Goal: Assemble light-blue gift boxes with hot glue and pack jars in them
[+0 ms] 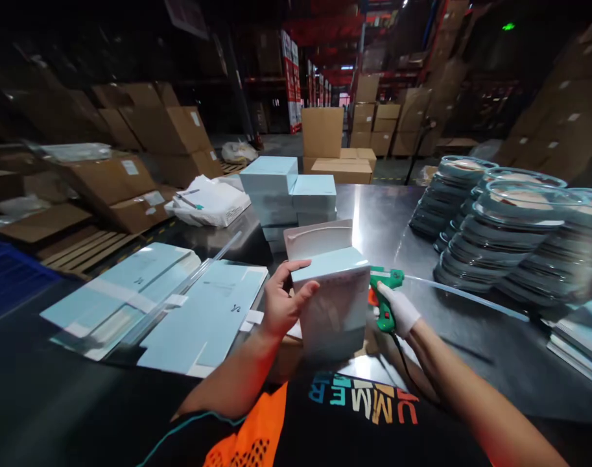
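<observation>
My bare left hand [286, 298] grips a light blue and grey cardboard box [334, 311] by its left side, thumb and fingers near the top edge. One flap of the box stands raised at the back, and the box is tilted. My right hand [397, 308], in a white glove, is wrapped round the handle of a green hot glue gun [387, 298]. A long clear glue stick [465, 297] sticks out of the gun's rear to the right. The gun's nozzle is hidden behind the box's right side. A dark cord hangs from the handle.
Flat light blue box blanks [193, 318] lie in stacks on the left of the dark table [373, 214]. Finished-looking blue boxes [271, 188] stand behind. Stacked clear-rimmed dark containers [500, 240] crowd the right. A white basket [211, 201] holds papers and a pen.
</observation>
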{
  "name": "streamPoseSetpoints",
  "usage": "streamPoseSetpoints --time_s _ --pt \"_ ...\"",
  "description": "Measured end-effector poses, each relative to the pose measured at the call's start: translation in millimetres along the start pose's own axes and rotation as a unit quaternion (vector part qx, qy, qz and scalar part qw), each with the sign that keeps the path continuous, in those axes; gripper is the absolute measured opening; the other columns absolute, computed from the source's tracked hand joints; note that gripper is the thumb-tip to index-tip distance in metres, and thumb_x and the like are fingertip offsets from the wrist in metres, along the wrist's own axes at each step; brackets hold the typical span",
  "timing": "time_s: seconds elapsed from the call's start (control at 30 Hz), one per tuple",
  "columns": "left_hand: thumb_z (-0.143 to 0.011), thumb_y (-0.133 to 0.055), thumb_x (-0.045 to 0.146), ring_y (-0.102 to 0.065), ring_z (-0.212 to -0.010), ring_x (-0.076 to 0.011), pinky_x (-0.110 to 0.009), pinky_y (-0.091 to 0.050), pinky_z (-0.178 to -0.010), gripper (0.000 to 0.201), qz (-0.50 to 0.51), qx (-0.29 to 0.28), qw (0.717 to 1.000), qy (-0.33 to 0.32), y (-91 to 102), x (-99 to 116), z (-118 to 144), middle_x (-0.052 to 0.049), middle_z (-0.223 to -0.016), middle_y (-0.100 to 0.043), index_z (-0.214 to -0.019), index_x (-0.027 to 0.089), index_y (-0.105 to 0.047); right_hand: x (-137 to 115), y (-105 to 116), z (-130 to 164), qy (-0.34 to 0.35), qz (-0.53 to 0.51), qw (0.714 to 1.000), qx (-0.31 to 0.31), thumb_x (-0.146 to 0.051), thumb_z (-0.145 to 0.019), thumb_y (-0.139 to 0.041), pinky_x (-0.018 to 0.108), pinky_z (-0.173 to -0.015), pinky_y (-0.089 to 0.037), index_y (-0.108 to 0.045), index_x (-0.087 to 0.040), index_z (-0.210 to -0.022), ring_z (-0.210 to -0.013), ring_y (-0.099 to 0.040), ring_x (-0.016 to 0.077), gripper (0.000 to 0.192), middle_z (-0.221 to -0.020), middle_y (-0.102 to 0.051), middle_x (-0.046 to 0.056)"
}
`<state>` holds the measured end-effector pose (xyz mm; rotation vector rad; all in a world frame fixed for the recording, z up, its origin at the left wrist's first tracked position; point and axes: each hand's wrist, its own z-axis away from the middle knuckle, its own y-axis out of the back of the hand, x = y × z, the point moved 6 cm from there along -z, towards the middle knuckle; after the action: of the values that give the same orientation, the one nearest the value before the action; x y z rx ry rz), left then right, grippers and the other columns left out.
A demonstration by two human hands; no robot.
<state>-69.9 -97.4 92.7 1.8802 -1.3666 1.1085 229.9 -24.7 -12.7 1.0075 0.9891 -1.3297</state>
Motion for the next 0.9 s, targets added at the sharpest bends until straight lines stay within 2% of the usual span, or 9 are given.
streamPoseSetpoints --time_s 0.1,0.17,0.23,0.3,0.4,0.57,0.67,0.77,0.9 --pt "-0.077 -0.094 0.075 -0.077 -0.099 -0.0270 -0.035 -0.062 -0.090 0.066 0.007 0.000 1.000 0.015 1.2 -2 -1 -0.009 -0.108 -0.082 -0.112 0.020 -0.085 4 8 -14 0.002 0.094 0.995 0.039 -0.050 -0.097 -0.070 0.035 -0.056 -0.054 -0.061 -0.023 -0.063 -0.054 -0.064 0.0242 0.045 -0.052 -0.059 0.006" --pt "-0.078 -0.092 0.076 -0.077 -0.099 -0.0274 -0.035 -0.062 -0.090 0.068 0.008 -0.006 0.999 0.033 0.2 -6 0 -0.009 -0.108 -0.083 -0.115 0.020 -0.085 -7 17 -17 0.039 0.135 0.988 0.070 -0.043 -0.094 -0.075 0.039 -0.076 -0.061 -0.061 -0.023 -0.062 -0.079 -0.076 0.0302 0.041 -0.063 -0.068 0.010" --pt "-0.079 -0.090 0.078 -0.077 -0.100 -0.0280 -0.036 -0.062 -0.091 0.071 0.005 -0.011 0.999 0.043 -2.6 -8 1 -0.010 -0.108 -0.083 -0.118 0.019 -0.084 -23 20 -13 0.086 0.151 0.981 0.088 -0.045 -0.092 -0.079 0.041 -0.099 -0.061 -0.071 -0.023 -0.076 -0.113 -0.078 0.0338 0.028 -0.092 -0.082 0.013" --pt "-0.078 -0.089 0.080 -0.077 -0.102 -0.0285 -0.036 -0.061 -0.092 0.072 0.000 -0.016 0.999 0.038 -7.9 -9 2 -0.010 -0.107 -0.082 -0.117 0.019 -0.085 -45 9 0 0.160 0.118 0.979 0.054 -0.059 -0.094 -0.075 0.043 -0.112 -0.059 -0.078 -0.024 -0.109 -0.131 -0.073 0.0330 0.038 -0.126 -0.083 0.013" --pt "-0.075 -0.088 0.085 -0.076 -0.101 -0.0288 -0.036 -0.060 -0.089 0.074 -0.005 -0.042 0.999 0.015 -19.4 -7 4 -0.010 -0.105 -0.081 -0.110 0.020 -0.086 -80 -23 26 0.264 0.040 0.960 -0.081 -0.077 -0.098 -0.063 0.045 -0.113 -0.061 -0.067 -0.024 -0.147 -0.135 -0.074 0.0311 0.072 -0.148 -0.076 0.013" --pt "-0.077 -0.081 0.092 -0.076 -0.115 -0.0322 -0.043 -0.060 -0.099 0.076 -0.033 -0.076 0.996 -0.015 -30.8 -15 7 -0.013 -0.117 -0.079 -0.104 0.021 -0.084 -105 -36 43 0.312 0.087 0.939 -0.112 -0.072 -0.091 -0.082 0.046 -0.114 -0.061 -0.072 -0.025 -0.135 -0.126 -0.076 0.0305 0.065 -0.134 -0.079 0.010" --pt "-0.074 -0.084 0.092 -0.075 -0.127 -0.0333 -0.047 -0.059 -0.109 0.077 -0.006 -0.047 0.998 -0.050 -28.8 -21 5 -0.015 -0.130 -0.078 -0.107 0.022 -0.075 -100 -27 45 0.367 0.102 0.914 -0.141 -0.069 -0.078 -0.097 0.051 -0.120 -0.058 -0.071 -0.027 -0.136 -0.136 -0.074 0.0336 0.077 -0.150 -0.075 0.014" --pt "-0.077 -0.087 0.088 -0.078 -0.118 -0.0294 -0.047 -0.060 -0.110 0.074 0.020 -0.039 0.993 -0.108 -27.7 -20 0 -0.011 -0.115 -0.081 -0.114 0.026 -0.072 -92 -20 54 0.430 0.117 0.879 -0.169 -0.056 -0.084 -0.099 0.056 -0.128 -0.052 -0.075 -0.029 -0.128 -0.151 -0.066 0.0341 0.057 -0.169 -0.062 0.014" --pt "-0.092 -0.084 0.071 -0.077 -0.117 -0.0301 -0.051 -0.063 -0.107 0.045 -0.014 -0.125 0.973 -0.193 -30.8 -12 -6 -0.012 -0.110 -0.081 -0.101 0.026 -0.086 -90 -17 71 0.476 0.121 0.852 -0.182 -0.036 -0.104 -0.082 0.055 -0.126 -0.055 -0.082 -0.033 -0.128 -0.152 -0.067 0.0302 0.024 -0.165 -0.067 0.011"
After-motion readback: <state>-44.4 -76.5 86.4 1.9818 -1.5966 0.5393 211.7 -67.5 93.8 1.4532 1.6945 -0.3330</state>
